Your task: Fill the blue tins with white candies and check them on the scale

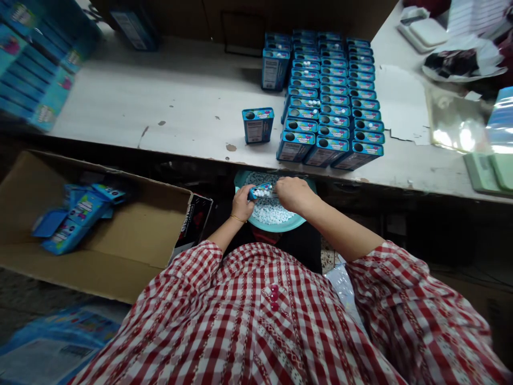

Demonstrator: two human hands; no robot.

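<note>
Here I am, both hands out in front of me, and my left fingers (242, 197) are closed round the near end of a small blue box (263, 186). That's a grip on one end only; the rest of the box pokes out to the right of those fingers. White pellets show along its upper face, on the side towards my other hand.

And here's the relation that counts, as I judge it: the box lies between my two hands, its long visible side running across from my left fingers towards my right fingers (281, 188), the far end tipped slightly away from me. The left hand is the nearer, being on it; the right is just beside the free end. My right fingers are curled in tight, with something pale or clear at their tips, too blurred for me to tell what they hold, or whether they touch the box.

Straight below both sets of fingers, there's the turquoise bowl (276, 227), with loose pellets (273, 215) spread across it. Beyond my fingers, up on the bench (192, 107), one lone box (257, 128) stands straight ahead, and close rows of boxes (334, 115) stand ahead and to the right. Off to the left of my left fingers, a cardboard carton (148, 232) holds blue packs (82, 216).
</note>
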